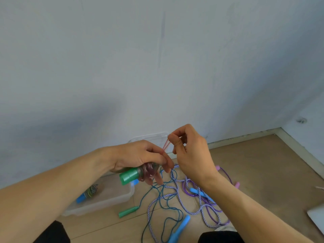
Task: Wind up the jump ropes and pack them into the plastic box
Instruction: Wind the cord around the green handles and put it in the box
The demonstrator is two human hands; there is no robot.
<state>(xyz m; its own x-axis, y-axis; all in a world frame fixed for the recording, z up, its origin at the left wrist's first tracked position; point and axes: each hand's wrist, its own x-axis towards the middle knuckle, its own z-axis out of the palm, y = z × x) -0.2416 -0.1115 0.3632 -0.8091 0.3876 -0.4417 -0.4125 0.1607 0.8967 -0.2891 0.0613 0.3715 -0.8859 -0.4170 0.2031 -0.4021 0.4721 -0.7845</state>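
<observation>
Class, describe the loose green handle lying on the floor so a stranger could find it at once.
Start at the clear plastic box by the wall. Just right of its near corner, the green handle lies flat on the wooden floor, trailing a thin teal rope. The handles nearby are blue or pink.

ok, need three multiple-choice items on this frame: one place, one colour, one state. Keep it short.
1. Where is the clear plastic box?
A. on the wood floor, under the left forearm
B. on a shelf
C. on the person's lap

2. What colour is the handle end sticking out of the wound rope bundle in the left hand?
A. pink
B. green
C. yellow

3. What is the right hand doing?
A. lying flat on the floor
B. pinching a thin pink band
C. holding the box lid

Key: 1 A, box sits on floor planks; 2 B, green cap shows; 3 B, fingertips pinch the stretched band.
</observation>
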